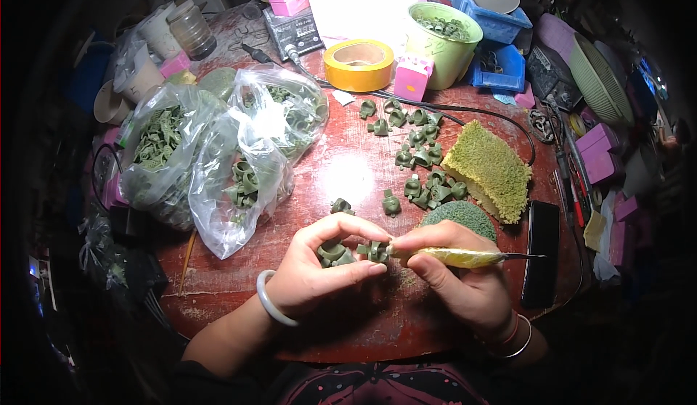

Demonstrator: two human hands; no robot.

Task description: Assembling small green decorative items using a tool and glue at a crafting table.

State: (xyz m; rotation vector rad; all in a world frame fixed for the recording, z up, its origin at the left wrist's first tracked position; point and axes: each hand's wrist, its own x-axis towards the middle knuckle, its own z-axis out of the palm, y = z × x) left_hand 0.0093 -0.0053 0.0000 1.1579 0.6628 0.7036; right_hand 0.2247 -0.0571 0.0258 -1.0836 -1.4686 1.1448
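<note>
My left hand (pixel 308 263) pinches a small dark green ring-shaped piece (pixel 373 251) between thumb and forefinger. From the right, my right hand (pixel 468 278) meets it, gripping a slim tool with a yellow wrapped handle (pixel 465 258). The tool's thin dark end points right, while its other end is hidden by my fingers at the piece. More green pieces (pixel 335 252) show in the gap of my left hand; whether they lie on the table or in the palm I cannot tell. A loose piece (pixel 391 202) stands just beyond my fingers, and several like it (pixel 421 157) are grouped farther off.
Clear plastic bags of green pieces (pixel 247 144) fill the left of the red table (pixel 312 194). Right of the loose pieces lie a yellow-green sponge (pixel 490 169), a round green pad (pixel 461 216) and a black phone (pixel 541 252). Behind are orange tape (pixel 358 66) and a green bucket (pixel 443 42).
</note>
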